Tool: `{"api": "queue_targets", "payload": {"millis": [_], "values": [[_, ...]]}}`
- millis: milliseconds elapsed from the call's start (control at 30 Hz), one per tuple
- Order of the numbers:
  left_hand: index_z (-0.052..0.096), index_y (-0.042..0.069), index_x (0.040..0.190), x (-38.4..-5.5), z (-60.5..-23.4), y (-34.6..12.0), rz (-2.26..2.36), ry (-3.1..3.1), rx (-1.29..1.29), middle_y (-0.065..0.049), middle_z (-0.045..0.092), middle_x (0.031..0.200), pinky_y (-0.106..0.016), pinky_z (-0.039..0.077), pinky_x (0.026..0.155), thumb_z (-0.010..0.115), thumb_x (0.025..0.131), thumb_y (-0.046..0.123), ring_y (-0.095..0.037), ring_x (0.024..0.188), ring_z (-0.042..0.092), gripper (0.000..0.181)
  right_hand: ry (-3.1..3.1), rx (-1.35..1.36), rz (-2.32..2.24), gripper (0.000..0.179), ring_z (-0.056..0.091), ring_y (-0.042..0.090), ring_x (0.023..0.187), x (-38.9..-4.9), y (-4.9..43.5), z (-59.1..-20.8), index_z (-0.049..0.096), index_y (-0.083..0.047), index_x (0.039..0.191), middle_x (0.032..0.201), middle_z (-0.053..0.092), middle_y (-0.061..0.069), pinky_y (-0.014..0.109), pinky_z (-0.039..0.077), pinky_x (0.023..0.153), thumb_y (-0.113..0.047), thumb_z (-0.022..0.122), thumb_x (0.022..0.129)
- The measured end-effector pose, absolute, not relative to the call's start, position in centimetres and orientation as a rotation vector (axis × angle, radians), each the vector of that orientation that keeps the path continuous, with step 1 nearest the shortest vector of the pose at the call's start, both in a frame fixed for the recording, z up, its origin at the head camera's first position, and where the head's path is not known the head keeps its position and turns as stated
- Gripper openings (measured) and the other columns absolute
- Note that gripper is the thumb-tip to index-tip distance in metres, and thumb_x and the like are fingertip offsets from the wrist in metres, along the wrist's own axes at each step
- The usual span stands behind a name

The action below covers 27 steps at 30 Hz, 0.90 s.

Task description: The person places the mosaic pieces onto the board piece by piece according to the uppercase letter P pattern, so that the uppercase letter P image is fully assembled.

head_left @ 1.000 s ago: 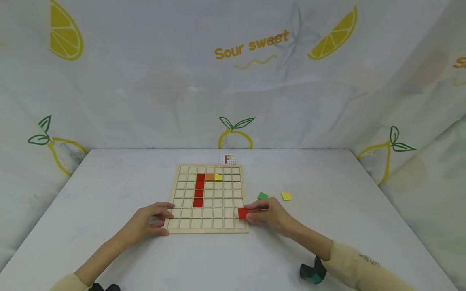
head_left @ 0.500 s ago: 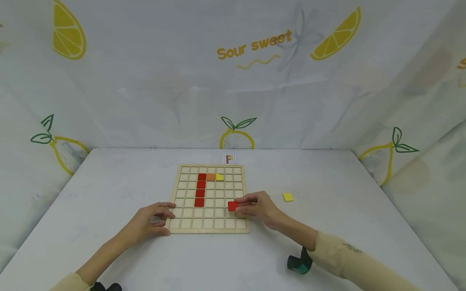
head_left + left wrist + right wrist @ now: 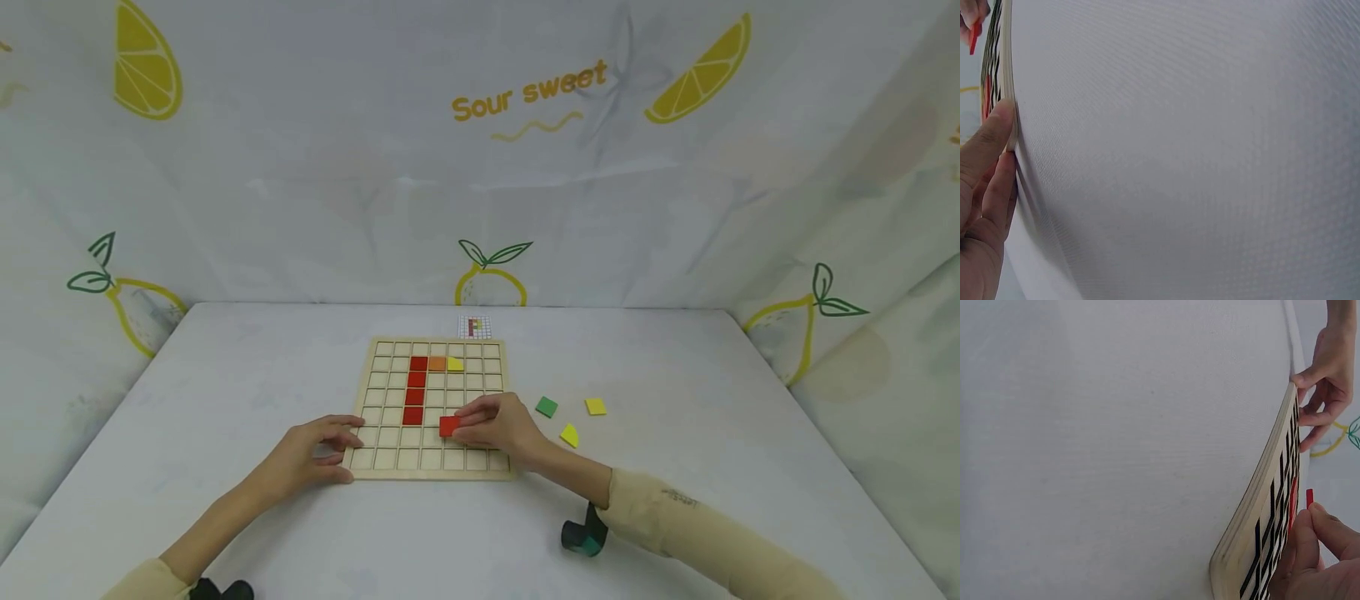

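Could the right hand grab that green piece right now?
Probably not straight away: the right hand is pinching a red tile above the board. With that hand free, likely yes, since the green tile lies just right of the board, with nothing covering it.

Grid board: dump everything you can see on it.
The grid board is pale, wood-like and squarish, with a plain rim and thin lines marking seven by seven cells. It lies flat on the white table. Four red tiles form a column; an orange tile and a yellow tile continue right from its far end. The left hand holds its near-left corner; the right hand is over it.
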<state>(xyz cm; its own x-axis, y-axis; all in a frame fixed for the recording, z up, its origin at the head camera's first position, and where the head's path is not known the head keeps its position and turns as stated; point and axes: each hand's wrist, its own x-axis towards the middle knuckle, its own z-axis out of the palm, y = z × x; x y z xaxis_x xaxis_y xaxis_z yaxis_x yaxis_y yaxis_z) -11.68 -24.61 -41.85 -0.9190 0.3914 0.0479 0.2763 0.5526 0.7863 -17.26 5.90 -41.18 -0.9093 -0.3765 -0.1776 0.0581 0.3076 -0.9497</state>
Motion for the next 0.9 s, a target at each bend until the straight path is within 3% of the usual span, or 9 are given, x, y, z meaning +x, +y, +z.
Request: {"api": "queue_targets", "payload": {"millis": [433, 900], "values": [[0.068, 0.005, 0.101, -11.7, -41.8, -24.6, 1.305, 2.649, 0.564, -0.019, 0.055, 0.13, -0.023, 0.057, 0.08, 0.083, 0.07, 0.006, -0.028, 0.099, 0.06, 0.034, 2.322, -0.471, -1.531, 0.019, 0.063, 0.009, 0.067, -17.1, 3.3, -41.9, 0.069, 0.001, 0.092, 0.075, 0.068, -0.001, 0.019, 0.057, 0.066, -0.006, 0.079, 0.078], [0.068, 0.005, 0.101, -11.7, -41.9, -24.5, 1.319, 2.632, 0.534, -0.019, 0.054, 0.131, -0.024, 0.057, 0.08, 0.083, 0.07, 0.006, -0.027, 0.099, 0.059, 0.035, 2.417, -0.627, -1.407, 0.018, 0.062, 0.009, 0.064, -17.2, 2.3, -41.5, 0.07, 0.001, 0.087, 0.074, 0.068, 0.002, 0.016, 0.054, 0.061, -0.006, 0.082, 0.075]]}}
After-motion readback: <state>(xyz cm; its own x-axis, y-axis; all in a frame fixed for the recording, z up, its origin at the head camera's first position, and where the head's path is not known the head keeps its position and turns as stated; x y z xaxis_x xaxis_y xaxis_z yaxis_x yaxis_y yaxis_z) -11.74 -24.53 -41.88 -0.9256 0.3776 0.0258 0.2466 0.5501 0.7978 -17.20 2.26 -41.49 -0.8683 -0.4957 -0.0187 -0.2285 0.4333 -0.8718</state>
